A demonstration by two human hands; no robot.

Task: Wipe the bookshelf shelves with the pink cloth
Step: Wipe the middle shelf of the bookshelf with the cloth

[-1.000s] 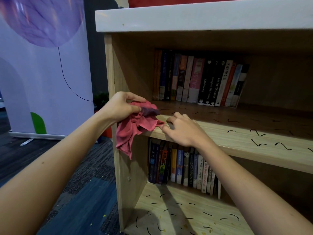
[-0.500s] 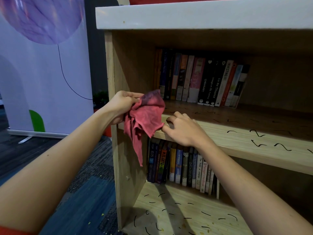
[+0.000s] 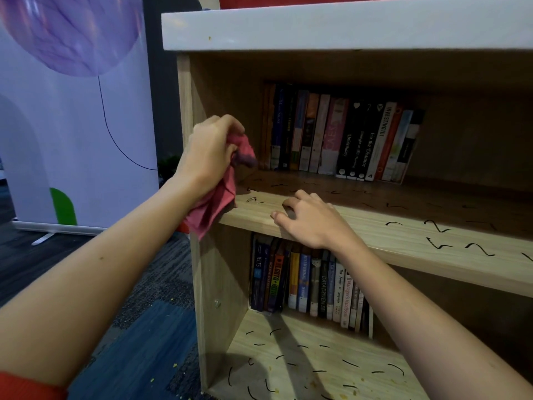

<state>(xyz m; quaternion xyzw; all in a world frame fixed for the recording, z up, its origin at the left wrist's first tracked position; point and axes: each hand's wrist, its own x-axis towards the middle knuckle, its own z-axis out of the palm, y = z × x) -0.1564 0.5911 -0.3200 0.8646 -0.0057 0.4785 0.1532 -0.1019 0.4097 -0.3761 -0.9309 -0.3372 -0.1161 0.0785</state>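
Left hand (image 3: 209,157) grips bunched cloth (image 3: 219,197) above shelf (image 3: 375,241) corner; right hand (image 3: 311,223) rests there, fingers curled, apparently empty.

The left hand (image 3: 209,153) has climbed from the left front corner of the middle shelf (image 3: 375,232) toward the centre-left of the frame, and is now above the board rather than on it; the pink cloth (image 3: 215,209), a second ago spread partly over that corner and then hanging open in a wide flap, is bunched tighter in the fingers, its tail trailing past the shelf's front edge; the right hand (image 3: 313,223), whose fingertips met the cloth's edge before, now has bare wood between it and the cloth.
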